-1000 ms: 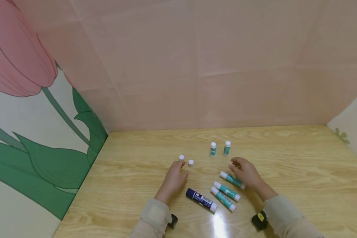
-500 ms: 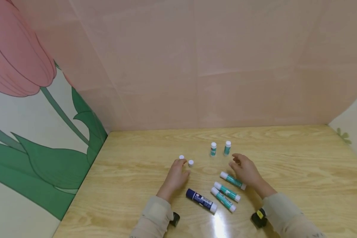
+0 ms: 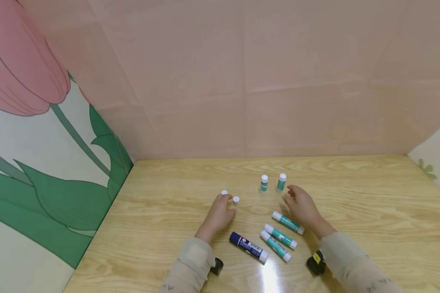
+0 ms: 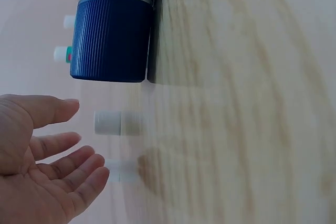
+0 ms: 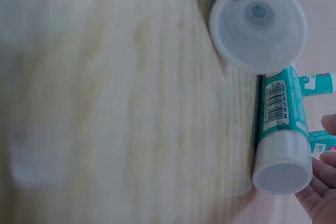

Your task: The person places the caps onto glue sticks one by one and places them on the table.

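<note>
My left hand (image 3: 219, 213) hovers with relaxed fingers beside two small white caps; nothing is between its fingers. One cap (image 3: 236, 200) sits just right of the fingertips, and the other (image 3: 224, 192) is partly hidden behind them. In the left wrist view thumb and fingers (image 4: 89, 177) are spread apart near a cap (image 4: 107, 123). My right hand (image 3: 302, 207), loosely bent and holding nothing, is above the right end of a lying teal glue stick (image 3: 288, 223). Just beyond its fingertips a short teal glue stick (image 3: 281, 182) stands upright, with another upright one (image 3: 264, 183) to the left.
Two more teal glue sticks, one (image 3: 280, 237) above the other (image 3: 276, 245), lie slanted between the forearms. A bigger navy glue stick (image 3: 248, 247) lies left of them. The wooden table (image 3: 161, 211) meets a pink cloth backdrop (image 3: 242, 101) at the back.
My left hand has shifted slightly right and away from me. The right hand has edged a little farther from me, toward the upright glue sticks. The glue sticks and caps stay in place.
</note>
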`<state>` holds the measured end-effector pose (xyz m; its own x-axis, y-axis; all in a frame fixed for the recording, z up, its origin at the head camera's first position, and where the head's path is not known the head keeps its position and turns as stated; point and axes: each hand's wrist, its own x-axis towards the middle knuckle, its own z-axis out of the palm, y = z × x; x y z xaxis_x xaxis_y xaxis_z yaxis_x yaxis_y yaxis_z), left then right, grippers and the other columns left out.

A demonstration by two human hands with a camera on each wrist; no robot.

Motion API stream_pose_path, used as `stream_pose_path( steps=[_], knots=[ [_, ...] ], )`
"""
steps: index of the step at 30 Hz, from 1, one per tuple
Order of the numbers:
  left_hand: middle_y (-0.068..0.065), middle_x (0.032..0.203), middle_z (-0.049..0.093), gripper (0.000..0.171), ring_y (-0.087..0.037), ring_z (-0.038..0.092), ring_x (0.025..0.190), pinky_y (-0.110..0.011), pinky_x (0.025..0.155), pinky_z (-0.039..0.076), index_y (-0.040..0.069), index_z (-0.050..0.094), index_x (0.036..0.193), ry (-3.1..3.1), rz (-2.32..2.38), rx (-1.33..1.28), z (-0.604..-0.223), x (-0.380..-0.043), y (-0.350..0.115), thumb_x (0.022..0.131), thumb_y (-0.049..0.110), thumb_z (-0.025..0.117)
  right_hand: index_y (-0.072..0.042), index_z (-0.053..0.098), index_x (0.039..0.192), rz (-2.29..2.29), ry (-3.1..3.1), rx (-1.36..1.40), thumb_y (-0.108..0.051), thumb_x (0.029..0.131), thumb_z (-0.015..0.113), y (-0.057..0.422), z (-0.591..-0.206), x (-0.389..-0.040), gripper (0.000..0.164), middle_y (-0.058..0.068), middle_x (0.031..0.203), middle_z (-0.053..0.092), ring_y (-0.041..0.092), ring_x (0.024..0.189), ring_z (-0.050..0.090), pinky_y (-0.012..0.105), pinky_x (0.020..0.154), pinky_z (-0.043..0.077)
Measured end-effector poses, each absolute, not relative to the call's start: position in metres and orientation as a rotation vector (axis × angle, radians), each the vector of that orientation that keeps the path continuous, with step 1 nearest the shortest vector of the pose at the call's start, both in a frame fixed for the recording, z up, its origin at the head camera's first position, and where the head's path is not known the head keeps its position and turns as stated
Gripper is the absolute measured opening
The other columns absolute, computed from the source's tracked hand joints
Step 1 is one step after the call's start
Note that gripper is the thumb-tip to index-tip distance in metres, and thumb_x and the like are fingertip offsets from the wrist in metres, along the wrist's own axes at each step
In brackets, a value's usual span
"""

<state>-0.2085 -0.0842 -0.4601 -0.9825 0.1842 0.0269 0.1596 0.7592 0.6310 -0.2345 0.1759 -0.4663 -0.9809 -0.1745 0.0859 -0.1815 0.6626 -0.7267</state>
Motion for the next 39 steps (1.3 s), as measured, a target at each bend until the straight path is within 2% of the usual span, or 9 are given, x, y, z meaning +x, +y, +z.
stream_pose_path(
  steps=[12,22,39],
  knots=[
    [-0.013,0.108,0.047,0.045,-0.025,0.046,0.102,-0.032,0.09,0.035,-0.003,0.048,0.114,2.947,0.948,0.4,-0.46,-0.209,-0.078,0.075,0.011,0.063,0.015,0.032,0.122,1.21,-2.845,0.306,-0.013,0.088,0.047,0.179,-0.468,-0.246,0.046,0.033,0.111,0.043,0.043,0.099,0.044,0.05,0.081,0.038],
    [-0.012,0.107,0.046,0.045,-0.023,0.046,0.101,-0.03,0.089,0.036,-0.002,0.046,0.117,2.913,0.913,0.409,-0.458,-0.206,-0.074,0.077,0.014,0.062,0.016,0.034,0.119,1.2,-2.811,0.306,-0.012,0.086,0.051,0.18,-0.469,-0.249,0.046,0.033,0.105,0.045,0.042,0.096,0.045,0.05,0.079,0.039],
    [-0.009,0.118,0.041,0.049,-0.02,0.042,0.108,-0.03,0.091,0.034,0.004,0.04,0.125,2.814,0.858,0.363,-0.452,-0.208,-0.068,0.083,0.021,0.057,0.011,0.033,0.122,1.356,-2.826,0.25,-0.018,0.089,0.048,0.181,-0.469,-0.257,0.046,0.028,0.109,0.045,0.04,0.099,0.044,0.048,0.082,0.038]
  ],
)
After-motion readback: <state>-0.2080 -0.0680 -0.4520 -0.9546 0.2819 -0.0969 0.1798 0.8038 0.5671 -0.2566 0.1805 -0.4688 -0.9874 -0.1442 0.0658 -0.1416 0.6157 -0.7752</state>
